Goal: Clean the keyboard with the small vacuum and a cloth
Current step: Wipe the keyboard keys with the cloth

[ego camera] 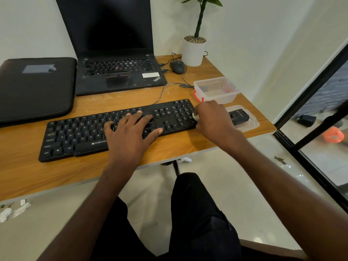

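A black keyboard lies across the wooden desk. My left hand rests flat on its middle keys with fingers spread. My right hand is at the keyboard's right end, its fingers curled round a small white cloth that presses against the edge by the number pad. The small black vacuum lies on a clear plastic lid just right of that hand, partly hidden by it.
An open black laptop stands behind the keyboard, with a black sleeve to its left. A mouse, a potted plant and a clear plastic box occupy the back right. The desk's right edge is near the lid.
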### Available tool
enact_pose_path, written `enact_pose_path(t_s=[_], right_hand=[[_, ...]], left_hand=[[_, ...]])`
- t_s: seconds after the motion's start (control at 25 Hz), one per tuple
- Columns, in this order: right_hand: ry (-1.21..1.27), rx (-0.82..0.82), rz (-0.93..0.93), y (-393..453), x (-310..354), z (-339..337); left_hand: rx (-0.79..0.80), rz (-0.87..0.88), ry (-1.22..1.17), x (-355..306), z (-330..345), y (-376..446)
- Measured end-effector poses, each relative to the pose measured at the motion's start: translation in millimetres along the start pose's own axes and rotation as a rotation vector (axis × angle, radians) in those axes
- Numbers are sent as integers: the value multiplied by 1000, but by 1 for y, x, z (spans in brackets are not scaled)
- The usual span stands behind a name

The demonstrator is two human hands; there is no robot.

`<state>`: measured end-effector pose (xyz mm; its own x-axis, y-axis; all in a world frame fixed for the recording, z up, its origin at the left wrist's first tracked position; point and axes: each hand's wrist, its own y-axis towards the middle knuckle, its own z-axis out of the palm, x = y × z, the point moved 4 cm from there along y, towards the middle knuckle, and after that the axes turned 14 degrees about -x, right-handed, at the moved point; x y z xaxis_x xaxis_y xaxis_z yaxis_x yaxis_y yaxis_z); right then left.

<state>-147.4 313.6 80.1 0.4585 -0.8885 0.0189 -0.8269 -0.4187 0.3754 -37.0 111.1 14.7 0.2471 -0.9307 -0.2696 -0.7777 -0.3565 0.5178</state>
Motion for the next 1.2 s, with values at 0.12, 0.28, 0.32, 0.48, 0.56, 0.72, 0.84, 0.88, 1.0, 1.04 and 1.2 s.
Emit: enact_pose_path(t_s=[0.12, 0.28, 0.32, 0.48, 0.56, 0.72, 0.84, 0.88, 1.0, 1.04, 1.2], right_hand=[[15, 28, 7, -3, -4, -6], [64, -13, 133, 5, 2, -7], [56, 0, 136, -2, 11, -5], [69, -23, 88, -28, 62, 0], [145, -40, 33, -31, 82, 2], [380, -107, 55, -17, 77, -3], [366, -78, 58, -5, 68, -1], [356, -45, 12, -6, 70, 0], [423, -57, -143, -27, 73, 3], [491, -87, -164, -33, 70, 4], [807, -228, 38, -35, 66, 6]], left_hand=[[-19, 19, 11, -1, 0, -1], [-22, 28, 5, -1, -1, -1], [-26, 29, 9, -1, -1, -2], [-41, 39, 22, 0, 0, 0], [-54, 52, 30, -1, 0, -1], [-100, 71, 11, -1, -3, -2], [-115, 44, 5, -1, -5, -2], [-124, 42, 17, -2, -5, -3], [-143, 40, 28, -1, -3, -4], [-143, 41, 24, -1, -2, -4], [-166, 53, -76, -3, -12, -2]])
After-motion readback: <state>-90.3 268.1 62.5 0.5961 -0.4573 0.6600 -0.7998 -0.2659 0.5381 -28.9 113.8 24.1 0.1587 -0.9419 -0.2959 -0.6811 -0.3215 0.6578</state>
